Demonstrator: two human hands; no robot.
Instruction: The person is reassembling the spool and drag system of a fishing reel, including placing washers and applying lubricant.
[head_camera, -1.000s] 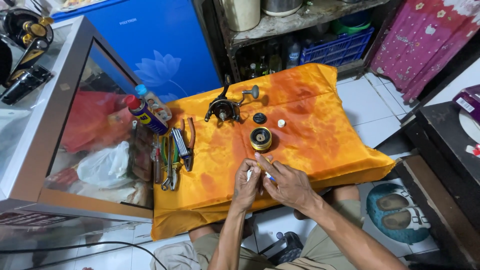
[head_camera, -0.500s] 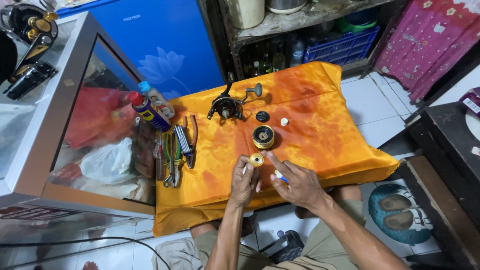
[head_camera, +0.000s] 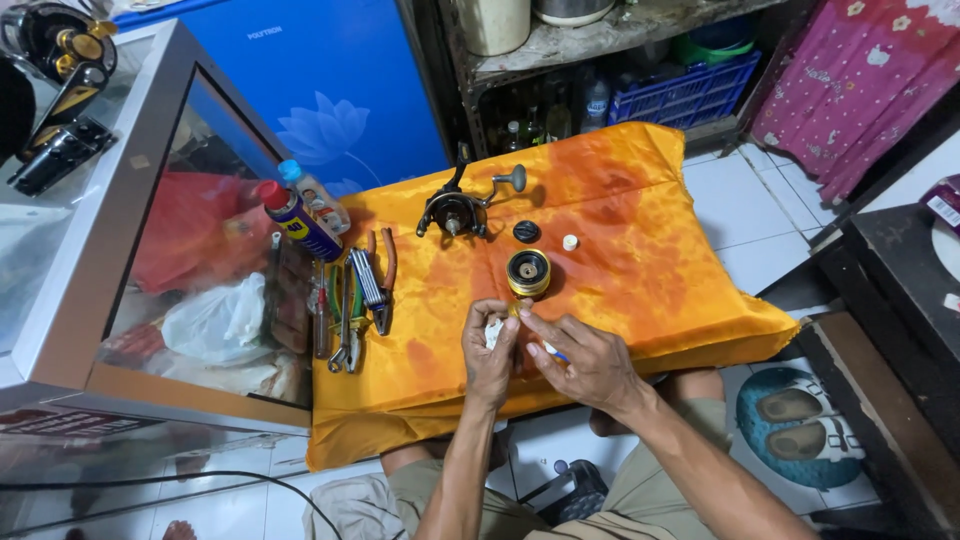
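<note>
Two hands meet over the orange cloth-covered counter (head_camera: 640, 260): left hand (head_camera: 489, 358) and right hand (head_camera: 590, 362), fingers pinched on a small gold part (head_camera: 516, 311), mostly hidden, near the gold-and-black round spool (head_camera: 527, 272).

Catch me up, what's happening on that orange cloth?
A person sits at a low table draped in orange cloth, both hands close together at its near edge. The left hand pinches a small white piece and the right hand works at it; a bit of blue shows under the right fingers. Just beyond lies a gold and black spool, with a black fishing reel body farther back. Pliers and other hand tools and a spray can lie to the left.
</note>
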